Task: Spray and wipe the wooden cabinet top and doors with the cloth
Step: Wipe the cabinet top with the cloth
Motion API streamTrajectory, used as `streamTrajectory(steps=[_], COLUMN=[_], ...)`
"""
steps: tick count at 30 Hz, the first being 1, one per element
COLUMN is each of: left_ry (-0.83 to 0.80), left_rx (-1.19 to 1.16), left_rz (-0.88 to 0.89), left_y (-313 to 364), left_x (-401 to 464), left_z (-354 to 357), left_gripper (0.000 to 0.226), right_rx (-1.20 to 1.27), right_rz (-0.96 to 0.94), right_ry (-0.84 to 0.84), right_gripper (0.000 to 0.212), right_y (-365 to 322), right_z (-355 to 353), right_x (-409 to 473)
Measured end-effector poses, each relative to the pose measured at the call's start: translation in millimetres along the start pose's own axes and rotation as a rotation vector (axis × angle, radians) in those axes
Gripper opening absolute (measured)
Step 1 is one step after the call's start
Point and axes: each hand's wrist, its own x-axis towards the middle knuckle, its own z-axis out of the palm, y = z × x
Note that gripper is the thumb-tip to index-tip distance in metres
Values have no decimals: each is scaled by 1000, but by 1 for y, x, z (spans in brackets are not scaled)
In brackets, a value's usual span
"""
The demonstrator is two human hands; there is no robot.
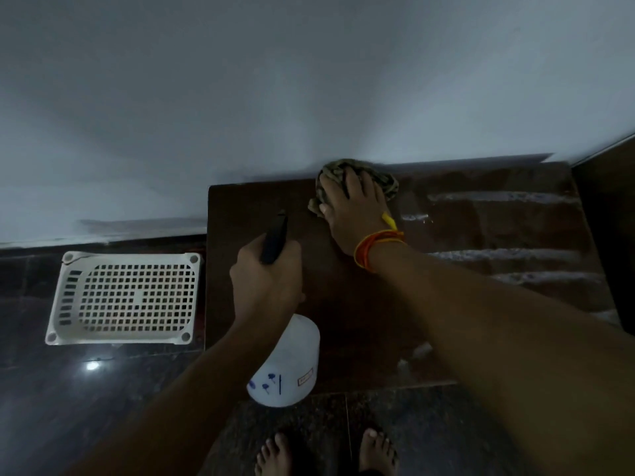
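The dark wooden cabinet top [360, 304] fills the middle of the view, against a pale wall. My right hand [354, 214] presses flat on a crumpled olive cloth [385, 180] at the top's far edge, next to the wall. My left hand [266, 280] grips the black trigger head [275, 240] of a white spray bottle [288, 362], held over the cabinet's front left part with the nozzle pointing away from me. Wet streaks [498, 197] shine on the right half of the top. The cabinet doors are out of sight below the front edge.
A white perforated plastic basket [123, 298] lies on the dark glossy floor left of the cabinet. A dark panel [604, 235] stands at the cabinet's right end. My bare feet [326, 451] stand on speckled floor tiles in front.
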Motion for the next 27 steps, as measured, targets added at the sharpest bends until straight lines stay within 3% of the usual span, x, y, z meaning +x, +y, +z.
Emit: streamTrajectory(steps=[10, 18, 27], left_ry=[31, 14, 43], left_rx=[-5, -3, 3], left_rz=[-3, 30, 39], left_y=[-7, -30, -33], left_x=[-27, -59, -96], left_z=[0, 3, 6], left_gripper=[11, 10, 10], right_rx=[24, 57, 66], right_rz=[25, 6, 33], right_ry=[1, 22, -72], right_gripper=[51, 48, 50], right_y=[-10, -4, -23], right_z=[10, 18, 31], right_x=[-106, -106, -226])
